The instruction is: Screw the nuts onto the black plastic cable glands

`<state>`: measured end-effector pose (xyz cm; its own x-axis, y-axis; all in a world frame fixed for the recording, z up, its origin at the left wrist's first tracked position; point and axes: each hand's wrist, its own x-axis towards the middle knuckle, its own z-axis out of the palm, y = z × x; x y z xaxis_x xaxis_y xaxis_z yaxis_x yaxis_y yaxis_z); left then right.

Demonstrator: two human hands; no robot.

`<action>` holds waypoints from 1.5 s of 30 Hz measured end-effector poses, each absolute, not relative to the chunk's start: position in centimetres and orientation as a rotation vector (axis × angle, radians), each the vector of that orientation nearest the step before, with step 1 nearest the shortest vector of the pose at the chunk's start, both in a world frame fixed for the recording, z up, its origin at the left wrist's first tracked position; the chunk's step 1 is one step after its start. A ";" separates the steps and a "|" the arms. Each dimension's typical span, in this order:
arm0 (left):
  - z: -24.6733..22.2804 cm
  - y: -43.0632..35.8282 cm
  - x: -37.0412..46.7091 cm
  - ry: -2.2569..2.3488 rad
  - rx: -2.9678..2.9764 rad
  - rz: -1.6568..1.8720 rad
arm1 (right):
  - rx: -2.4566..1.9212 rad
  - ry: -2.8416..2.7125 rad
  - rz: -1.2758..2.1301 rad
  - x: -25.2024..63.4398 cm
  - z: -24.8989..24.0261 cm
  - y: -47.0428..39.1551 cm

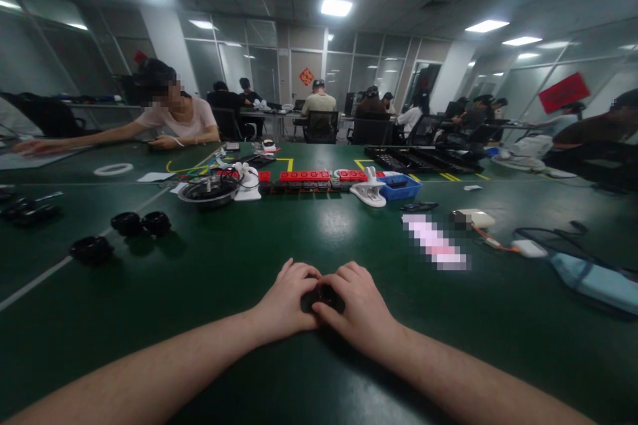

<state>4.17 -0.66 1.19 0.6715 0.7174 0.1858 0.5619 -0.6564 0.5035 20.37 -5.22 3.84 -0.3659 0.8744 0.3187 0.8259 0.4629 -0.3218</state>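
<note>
Both of my hands meet over the green tabletop, close in front of me. My left hand curls around the left side of a small black round part, and my right hand grips it from the right with thumb and fingers. Much of the part is hidden by my fingers, so its exact kind is unclear. Farther left on the table sit several dark round pieces, among them a black piece and another black piece.
Beyond my hands stand a metal bowl, a row of red blocks, a white clamp and a blue bin. To the right lie a white box with a cable and a light-blue pouch. A person sits across at left.
</note>
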 end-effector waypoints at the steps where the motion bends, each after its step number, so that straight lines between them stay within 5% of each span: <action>1: 1.2 -0.7 4.2 1.003 2.475 0.523 | -1.419 -2.278 0.147 20.4 3.8 -5.2; 45: 0.9 -0.4 4.2 1.173 2.404 0.581 | -1.159 -2.341 0.161 20.7 4.2 -6.1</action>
